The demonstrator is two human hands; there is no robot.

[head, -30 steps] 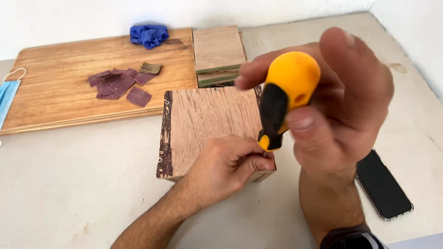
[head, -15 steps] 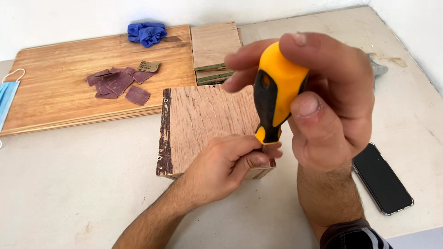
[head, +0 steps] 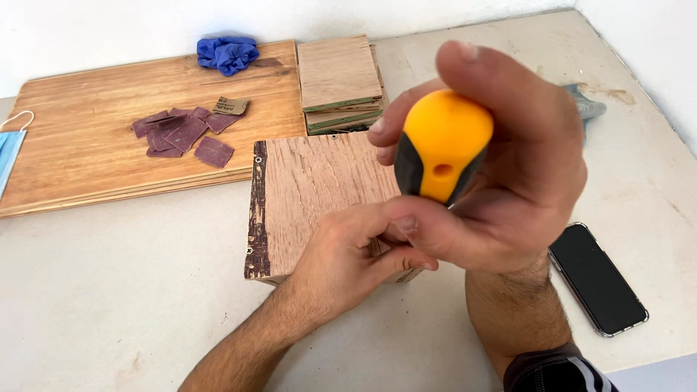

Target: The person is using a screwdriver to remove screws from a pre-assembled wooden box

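The screwdriver [head: 441,149], with its yellow and black handle, stands nearly upright above the near right corner of a square wooden block [head: 319,196] that lies on the pale surface [head: 109,290]. The right hand [head: 501,181] is clenched round the handle, thumb low on the near side and fingers wrapped over the top. The long axis of the tool runs from the rounded butt, which faces up toward the camera, down to a tip that points at the block; the shaft and tip are hidden behind the hands, so I cannot tell whether the tip touches the wood. The left hand [head: 348,258] rests on the block's near edge, fingers pinched together right under the handle, apparently steadying something small there, though what it holds is not visible.

This looks like the step of driving a fastener into the block's corner; small screw heads show at its two left corners. The next move would call for keeping the tool plumb, pressing down and turning from the wrist while the left hand keeps the block from sliding.

Behind lie a stack of wooden squares [head: 340,83], a large wooden board [head: 87,167] with sandpaper scraps [head: 181,134] and a blue glove [head: 228,54]. A dark phone [head: 597,278] sits to the right.
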